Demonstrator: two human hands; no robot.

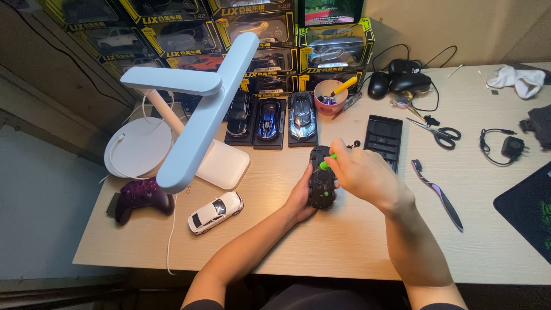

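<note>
A black toy car lies upside down on the wooden desk, its underside with green parts facing up. My left hand grips it from the left side and below. My right hand holds a small green-handled screwdriver, with its tip against the car's underside near the far end.
A white desk lamp stands at the left over a white toy car and a dark game controller. Three model cars sit behind, before stacked boxes. A black tray, scissors, a cup and a toothbrush lie right.
</note>
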